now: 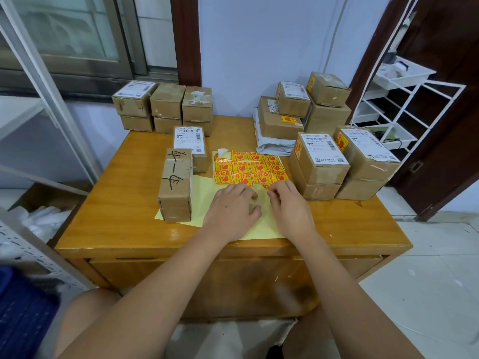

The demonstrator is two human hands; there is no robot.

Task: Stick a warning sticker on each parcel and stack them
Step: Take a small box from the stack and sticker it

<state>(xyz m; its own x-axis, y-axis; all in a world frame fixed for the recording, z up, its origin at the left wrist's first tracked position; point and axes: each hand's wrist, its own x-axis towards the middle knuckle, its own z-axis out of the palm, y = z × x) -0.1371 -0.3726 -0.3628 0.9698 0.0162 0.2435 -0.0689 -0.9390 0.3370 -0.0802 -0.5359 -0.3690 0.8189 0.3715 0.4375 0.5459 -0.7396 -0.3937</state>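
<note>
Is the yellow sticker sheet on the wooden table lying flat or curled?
Mostly flat; the yellow sticker sheet lies on the wooden table, but its far left corner curls up.

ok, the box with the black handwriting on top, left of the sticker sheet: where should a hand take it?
Grip the handwritten box across its two long side walls, coming down from above. It lies long and narrow, its near end towards the person, with bare table on its left. The labelled box crowds its far right side, so take it nearer the front, probably with the left hand.
</note>
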